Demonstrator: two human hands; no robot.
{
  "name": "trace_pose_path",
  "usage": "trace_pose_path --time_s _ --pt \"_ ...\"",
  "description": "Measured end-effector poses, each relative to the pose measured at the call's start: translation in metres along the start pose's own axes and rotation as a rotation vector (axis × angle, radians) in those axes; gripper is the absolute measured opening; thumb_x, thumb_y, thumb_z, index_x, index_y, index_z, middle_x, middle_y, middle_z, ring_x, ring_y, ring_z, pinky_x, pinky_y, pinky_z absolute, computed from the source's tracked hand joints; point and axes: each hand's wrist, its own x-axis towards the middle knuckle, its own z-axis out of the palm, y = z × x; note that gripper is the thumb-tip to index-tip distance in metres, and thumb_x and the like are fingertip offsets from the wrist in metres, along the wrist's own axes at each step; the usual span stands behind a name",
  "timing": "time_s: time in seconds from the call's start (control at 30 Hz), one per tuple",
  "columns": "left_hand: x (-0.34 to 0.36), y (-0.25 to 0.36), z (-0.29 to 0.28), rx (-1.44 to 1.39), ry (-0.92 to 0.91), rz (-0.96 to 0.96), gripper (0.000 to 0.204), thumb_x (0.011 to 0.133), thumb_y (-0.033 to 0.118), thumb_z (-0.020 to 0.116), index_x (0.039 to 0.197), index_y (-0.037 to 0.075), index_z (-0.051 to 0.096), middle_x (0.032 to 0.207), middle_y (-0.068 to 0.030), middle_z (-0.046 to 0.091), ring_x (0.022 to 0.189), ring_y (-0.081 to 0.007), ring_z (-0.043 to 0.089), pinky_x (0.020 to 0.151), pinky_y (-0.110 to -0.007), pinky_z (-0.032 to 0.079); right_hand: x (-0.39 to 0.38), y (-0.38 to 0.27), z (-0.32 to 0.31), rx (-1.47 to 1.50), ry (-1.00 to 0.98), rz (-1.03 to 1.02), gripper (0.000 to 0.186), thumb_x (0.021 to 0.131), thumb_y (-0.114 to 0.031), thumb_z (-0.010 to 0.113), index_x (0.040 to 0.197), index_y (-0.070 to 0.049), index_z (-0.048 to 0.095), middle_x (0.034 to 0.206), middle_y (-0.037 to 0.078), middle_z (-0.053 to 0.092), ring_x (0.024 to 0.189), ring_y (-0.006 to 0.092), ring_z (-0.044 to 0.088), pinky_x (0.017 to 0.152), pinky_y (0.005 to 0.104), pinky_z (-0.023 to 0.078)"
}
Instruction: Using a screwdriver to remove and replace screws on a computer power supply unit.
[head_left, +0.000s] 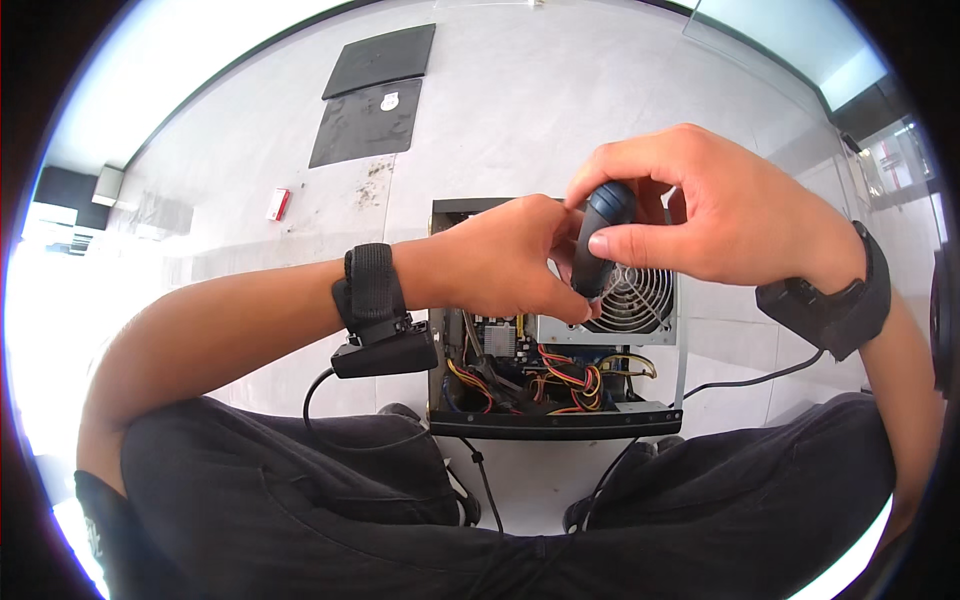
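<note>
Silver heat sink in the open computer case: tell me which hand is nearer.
Left: the left hand is above the heat sink in the picture; the right hand is farther off, to the upper right.

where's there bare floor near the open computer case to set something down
Widest: the floor beyond the case, right of the two dark panels. Dark specks dot the near side of those panels. Right of the case, a black cable crosses. Crowded: the case's inside, tangled with wires, and above the fan grille, where left hand, right hand and dark tool gather.
</note>
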Motion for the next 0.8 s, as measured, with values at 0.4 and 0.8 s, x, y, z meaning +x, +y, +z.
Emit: trace_pose_path --time_s 0.4,0.8 --pt "0.018 -0.049 -0.011 0.299 0.506 0.124 0.029 0.083 0.003 0.068 0.112 0.003 0.07 0.103 -0.0067 0.071 0.091 -0.0153 0.068 0.075 -0.03 0.054 -0.009 0.011 -0.001 -0.277 0.298 0.138 0.023 0.09 -0.022 0.072 0.095 0.0 0.07 0.078 0.02 0.067 0.075 0.0378 0.066 0.07 0.0427 0.052" --pt "0.021 -0.055 0.0 0.619 0.502 0.333 0.018 0.088 0.013 0.07 0.102 0.005 0.075 0.094 -0.0106 0.066 0.084 -0.0296 0.067 0.076 -0.041 0.054 0.0 0.014 -0.002 -0.362 0.348 0.036 0.021 0.088 -0.02 0.073 0.092 0.001 0.069 0.078 0.021 0.066 0.072 0.0388 0.064 0.068 0.0431 0.05"
